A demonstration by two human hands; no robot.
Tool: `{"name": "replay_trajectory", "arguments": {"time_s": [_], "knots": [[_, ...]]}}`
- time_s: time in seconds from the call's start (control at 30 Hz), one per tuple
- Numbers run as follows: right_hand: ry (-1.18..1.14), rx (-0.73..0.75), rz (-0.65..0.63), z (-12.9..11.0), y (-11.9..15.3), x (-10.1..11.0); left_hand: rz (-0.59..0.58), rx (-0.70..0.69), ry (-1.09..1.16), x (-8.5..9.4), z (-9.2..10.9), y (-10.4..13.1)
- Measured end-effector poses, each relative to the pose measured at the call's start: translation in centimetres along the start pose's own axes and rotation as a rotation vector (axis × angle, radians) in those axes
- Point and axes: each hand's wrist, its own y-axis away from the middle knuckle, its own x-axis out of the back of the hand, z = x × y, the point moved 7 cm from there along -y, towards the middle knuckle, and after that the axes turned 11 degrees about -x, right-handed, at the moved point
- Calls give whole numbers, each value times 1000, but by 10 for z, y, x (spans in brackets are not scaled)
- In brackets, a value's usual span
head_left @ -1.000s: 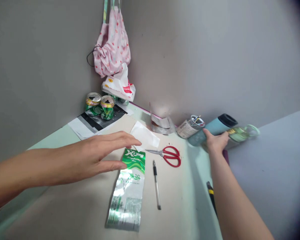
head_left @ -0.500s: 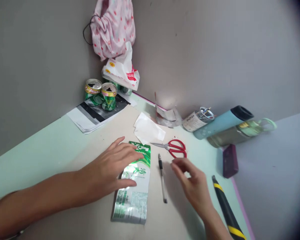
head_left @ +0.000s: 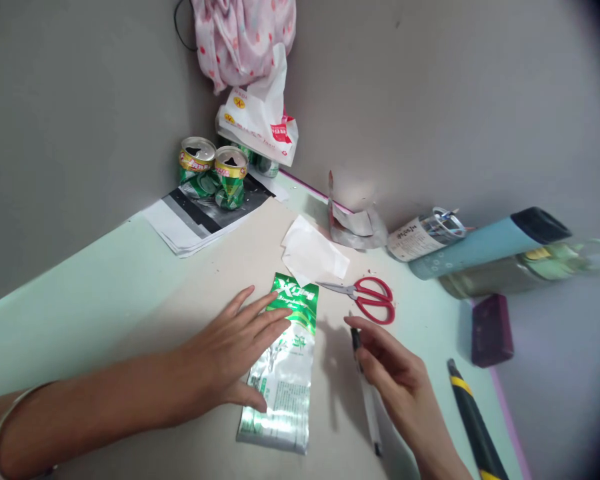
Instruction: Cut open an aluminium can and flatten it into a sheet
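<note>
A green and silver sheet of can metal with printed lettering lies on the table in front of me. My left hand rests over its left side with fingers spread. To the right, my right hand pinches a pen between thumb and fingers, just off the table, its black grip end pointing away from me. Past the sheet's far end lies a white paper cutout. Red-handled scissors lie beside it, blades pointing left and partly open.
Two crumpled cans stand on papers at the back left, near a white plastic bag. Along the right wall are a pen cup, a blue bottle, a purple box and a black-yellow cutter.
My right hand has taken hold of the pen and lifted it from the table. My left hand stays over the metal sheet. The camera view has shifted slightly.
</note>
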Motion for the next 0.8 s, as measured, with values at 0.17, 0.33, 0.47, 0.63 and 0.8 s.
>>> {"name": "replay_trajectory", "arguments": {"time_s": [0.17,0.33,0.47,0.63,0.8], "knots": [[-516,-42,-235,-3,10,-18,-46,29,39,2,1,-4],[-514,-4,-128,-22,18,-37,39,2,-10,2,3,-4],[-255,141,-61,-37,23,-42,44,11,-66,6,6,-2],[-135,295,-224,-43,21,-59,41,24,-50,9,8,-4],[-14,249,-132,-36,18,-64,37,29,-37,9,7,-4]]}}
